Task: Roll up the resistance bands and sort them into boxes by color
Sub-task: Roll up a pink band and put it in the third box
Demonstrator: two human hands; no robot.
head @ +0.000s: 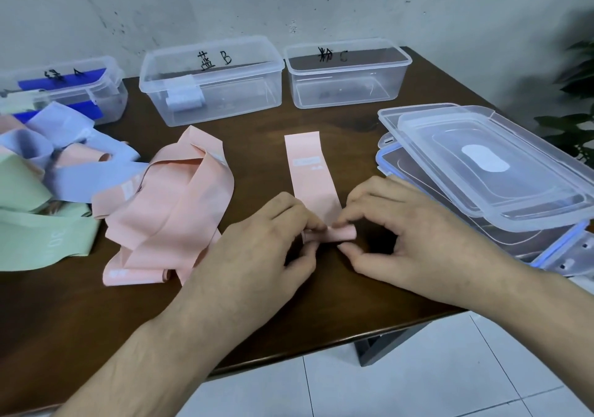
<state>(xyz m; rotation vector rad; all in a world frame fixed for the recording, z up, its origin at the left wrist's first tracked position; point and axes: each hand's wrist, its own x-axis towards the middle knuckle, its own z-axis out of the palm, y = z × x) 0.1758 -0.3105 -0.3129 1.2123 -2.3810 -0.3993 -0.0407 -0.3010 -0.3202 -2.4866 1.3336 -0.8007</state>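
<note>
Dark brown wood, a table (321,146) pushed against a scuffed pale wall, carries the whole job. On it, the left hand (257,243) and the right hand (405,233) meet over the near end of a flat pink elastic resistance band (310,172). The thumb and forefinger of each hand are curled in and pinch a small tight roll (337,234) begun at that end, one hand at each side, likely to keep the roll straight. The rest of the band lies stretched away toward the wall, flat on the wood, ready to be wound up.

Just left of the hands sits a loose heap of more pink bands (167,204), and beyond it a tangle of lavender-blue bands (83,172) and pale green bands (35,236), all unrolled. Along the wall stand three clear plastic boxes, lids off: the left box (106,72) with dark blue inside, the middle box (212,95) holding one pale roll, and the right box (347,85), which looks empty and, judging by its marking, probably awaits pink. Stacked clear lids (482,172) rest to the right, out of the way.
</note>
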